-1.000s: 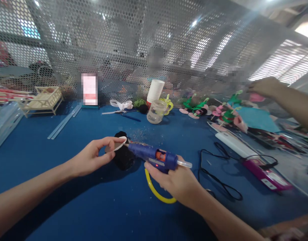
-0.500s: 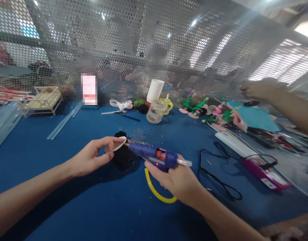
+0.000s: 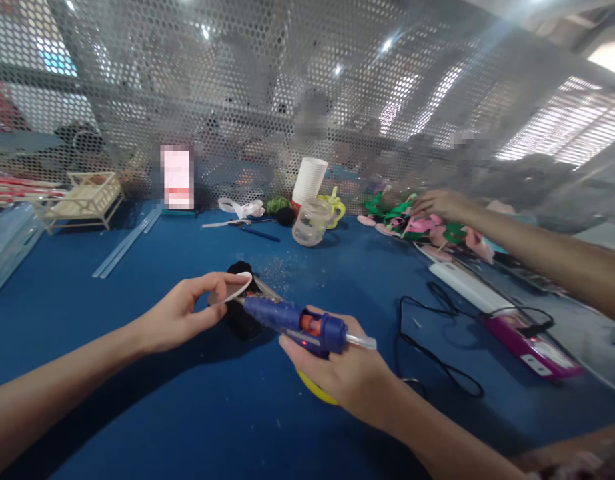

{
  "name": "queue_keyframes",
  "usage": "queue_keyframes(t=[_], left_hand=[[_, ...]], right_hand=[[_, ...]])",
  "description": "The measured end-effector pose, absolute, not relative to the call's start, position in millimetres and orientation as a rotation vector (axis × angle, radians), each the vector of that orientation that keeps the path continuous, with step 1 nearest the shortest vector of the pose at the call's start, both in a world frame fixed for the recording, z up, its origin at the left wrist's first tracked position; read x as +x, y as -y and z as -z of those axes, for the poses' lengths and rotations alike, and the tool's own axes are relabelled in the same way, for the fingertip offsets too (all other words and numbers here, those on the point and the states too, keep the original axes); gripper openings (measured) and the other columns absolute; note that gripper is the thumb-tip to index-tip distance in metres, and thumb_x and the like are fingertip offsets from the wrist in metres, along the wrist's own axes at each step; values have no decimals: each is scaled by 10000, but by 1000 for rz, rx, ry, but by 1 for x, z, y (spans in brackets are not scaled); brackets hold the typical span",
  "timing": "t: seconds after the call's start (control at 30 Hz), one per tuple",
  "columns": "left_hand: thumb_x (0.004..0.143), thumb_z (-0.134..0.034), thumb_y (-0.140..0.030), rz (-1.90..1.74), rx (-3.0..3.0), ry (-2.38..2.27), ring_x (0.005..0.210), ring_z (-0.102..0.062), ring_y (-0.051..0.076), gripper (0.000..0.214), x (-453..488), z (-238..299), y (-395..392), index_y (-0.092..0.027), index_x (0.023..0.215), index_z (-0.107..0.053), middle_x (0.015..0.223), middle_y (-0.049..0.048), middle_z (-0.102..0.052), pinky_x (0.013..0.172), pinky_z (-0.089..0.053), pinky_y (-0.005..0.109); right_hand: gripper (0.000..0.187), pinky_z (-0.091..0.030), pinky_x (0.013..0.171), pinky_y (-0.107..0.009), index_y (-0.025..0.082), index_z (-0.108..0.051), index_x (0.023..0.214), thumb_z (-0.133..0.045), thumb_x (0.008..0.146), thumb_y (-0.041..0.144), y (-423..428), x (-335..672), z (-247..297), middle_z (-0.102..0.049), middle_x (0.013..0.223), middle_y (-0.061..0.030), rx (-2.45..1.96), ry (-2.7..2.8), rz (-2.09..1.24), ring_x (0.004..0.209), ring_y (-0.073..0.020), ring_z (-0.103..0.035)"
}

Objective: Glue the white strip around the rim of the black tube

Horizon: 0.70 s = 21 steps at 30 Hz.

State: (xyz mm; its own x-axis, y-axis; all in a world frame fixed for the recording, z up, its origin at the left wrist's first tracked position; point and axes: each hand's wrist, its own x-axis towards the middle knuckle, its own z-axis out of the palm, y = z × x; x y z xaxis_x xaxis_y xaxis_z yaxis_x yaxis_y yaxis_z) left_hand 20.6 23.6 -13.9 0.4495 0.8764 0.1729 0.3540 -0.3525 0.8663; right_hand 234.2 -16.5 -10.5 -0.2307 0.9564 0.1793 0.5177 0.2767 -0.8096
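My left hand pinches a thin round disc with a white edge, held tilted above the table. A blue hot glue gun is gripped in my right hand. Its nozzle is at the lower edge of the disc; whether it touches I cannot tell. A clear glue stick sticks out of the gun's back, and a small red light glows on its side. Under the disc and nozzle lies a black object, partly hidden. Part of a yellow curved piece shows below my right hand.
A co-worker's hand reaches over pink and green craft flowers at right. A black cable and a purple power strip lie there. Behind stand a clear jar, paper cups and a perforated metal screen.
My right hand has moved the glue gun slightly left and down along the disc's edge. My left hand has stayed put. The co-worker's hand has come left and down to the flowers.
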Motion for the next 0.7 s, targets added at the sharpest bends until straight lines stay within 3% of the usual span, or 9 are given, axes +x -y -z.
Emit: queue_keyframes(t=[0.5, 0.7], left_hand=[[770, -458, -268, -806, 1939, -1038, 1107, -473, 285, 210, 20, 15, -24, -178, 594, -389, 1232, 113, -528, 883, -369, 384], [757, -462, -264, -826, 1931, -1044, 1087, -485, 284, 208, 20, 16, -24, -180, 583, -383, 1208, 102, -548, 873, -372, 380]], right_hand=[[276, -318, 356, -199, 215, -330, 460, -502, 675, 233, 4, 239, -3, -348, 372, 74, -1426, 1828, -941, 322, -61, -336], [274, -327, 365, -201, 215, -327, 473, -499, 683, 255, 3, 239, 1, -350, 396, 73, -1391, 1824, -948, 337, -63, -340]])
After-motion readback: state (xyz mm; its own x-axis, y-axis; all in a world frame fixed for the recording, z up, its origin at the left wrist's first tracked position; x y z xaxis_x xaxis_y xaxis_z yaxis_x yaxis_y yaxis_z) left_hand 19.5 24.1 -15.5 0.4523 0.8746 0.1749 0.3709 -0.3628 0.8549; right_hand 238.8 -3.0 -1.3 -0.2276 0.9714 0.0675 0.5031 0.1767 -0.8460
